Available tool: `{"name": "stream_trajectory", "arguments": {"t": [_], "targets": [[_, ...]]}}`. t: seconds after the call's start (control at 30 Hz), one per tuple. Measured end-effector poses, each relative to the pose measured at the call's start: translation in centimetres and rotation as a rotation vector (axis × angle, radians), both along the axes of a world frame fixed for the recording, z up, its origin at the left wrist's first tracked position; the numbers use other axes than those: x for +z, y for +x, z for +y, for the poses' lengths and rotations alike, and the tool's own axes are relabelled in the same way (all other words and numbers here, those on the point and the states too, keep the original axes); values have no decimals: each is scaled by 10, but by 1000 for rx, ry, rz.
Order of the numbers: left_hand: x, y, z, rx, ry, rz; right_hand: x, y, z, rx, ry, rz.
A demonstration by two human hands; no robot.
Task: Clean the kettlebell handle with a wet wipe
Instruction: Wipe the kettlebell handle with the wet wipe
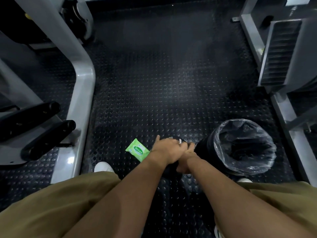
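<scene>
Black studded rubber floor fills the frame. Grey machine frame stands left of the kettlebell, with two black padded bars farther left. Another grey machine with a ribbed footplate sits up and right of the kettlebell. Black bin with clear plastic liner stands just right of the kettlebell, touching or nearly so. Person crouches in olive shorts, white shoe down-left of the kettlebell. Kettlebell is black, on the floor centre-low, mostly hidden under both hands. Left hand lies over its top, fingers curled down across the handle area; a sliver of white wipe shows at the fingertips. Right hand closed on the kettlebell's near side, grip detail unclear. Green Sanicare wipe pack lies flat just left of the kettlebell.
</scene>
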State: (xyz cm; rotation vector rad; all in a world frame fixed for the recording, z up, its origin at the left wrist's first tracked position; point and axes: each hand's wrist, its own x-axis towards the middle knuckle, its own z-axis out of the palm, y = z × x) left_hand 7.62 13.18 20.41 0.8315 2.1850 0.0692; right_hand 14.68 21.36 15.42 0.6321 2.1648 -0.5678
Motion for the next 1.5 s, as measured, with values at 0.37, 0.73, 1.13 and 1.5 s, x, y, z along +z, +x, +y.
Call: {"name": "stream_trajectory", "arguments": {"t": [0.37,0.73,1.13,1.5], "targets": [[9,-15,-6,66,-52,-25,-2,3,0,-111,5,-9],[10,-23,-18,45,-104,24,5,1,-1,-107,21,-35],[15,-10,-16,66,-41,-36,7,-1,-5,-106,24,-50],[23,-8,-8,86,-60,-111,7,0,-2,-90,6,-63]]}}
